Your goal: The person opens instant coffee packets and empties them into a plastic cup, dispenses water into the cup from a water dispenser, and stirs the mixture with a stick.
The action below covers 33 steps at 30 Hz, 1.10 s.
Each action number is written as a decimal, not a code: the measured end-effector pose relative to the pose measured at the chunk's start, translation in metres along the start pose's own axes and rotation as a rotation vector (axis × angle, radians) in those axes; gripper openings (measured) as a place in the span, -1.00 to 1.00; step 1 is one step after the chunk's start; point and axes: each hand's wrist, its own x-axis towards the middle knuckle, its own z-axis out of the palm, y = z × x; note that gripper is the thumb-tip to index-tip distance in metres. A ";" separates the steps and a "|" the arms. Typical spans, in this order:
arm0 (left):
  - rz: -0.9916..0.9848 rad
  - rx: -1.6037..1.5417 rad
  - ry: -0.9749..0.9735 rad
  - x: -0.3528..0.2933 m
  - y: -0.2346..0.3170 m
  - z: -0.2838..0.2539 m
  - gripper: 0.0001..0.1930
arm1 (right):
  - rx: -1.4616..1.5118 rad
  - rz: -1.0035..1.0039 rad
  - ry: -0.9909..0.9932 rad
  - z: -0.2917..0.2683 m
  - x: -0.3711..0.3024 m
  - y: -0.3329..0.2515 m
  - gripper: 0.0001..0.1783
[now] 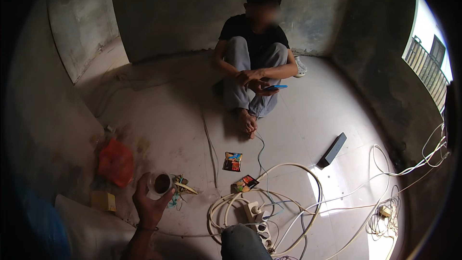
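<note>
My left hand [148, 206] is closed around a clear cup [151, 190] at the lower left, its thumb along the near side. Dark brown drink [162, 183] shows through the cup's open top. Just right of the cup, a small tangle of green-blue string and pale scraps [182, 188] lies on the floor. A red plastic bag [116, 162] rests to the left, beyond a small yellow box [103, 201]. My right hand is out of view. My bent knee [243, 241] shows at the lower edge.
A person [255, 53] sits opposite, holding a blue phone [275, 87]. Two snack packets [233, 162] lie between us. White cables [313, 178] coil around a power strip [257, 224] near my knee. A dark oblong box [332, 150] lies right; more wires [385, 212] tangle beyond.
</note>
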 end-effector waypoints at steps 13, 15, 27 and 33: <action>0.080 0.023 -0.051 0.028 -0.003 0.029 -0.26 | -0.046 -0.043 0.256 0.025 0.004 -0.096 -0.73; 0.125 0.087 -0.032 0.028 -0.006 0.026 -0.26 | -0.055 -0.057 0.264 0.029 0.005 -0.101 -0.73; 0.091 0.014 -0.099 0.011 0.006 0.028 -0.33 | -0.109 -0.177 0.317 0.036 -0.009 -0.105 -0.74; 0.115 -0.015 -0.090 0.013 -0.009 0.039 -0.27 | -0.183 -0.256 0.322 0.032 -0.015 -0.102 -0.74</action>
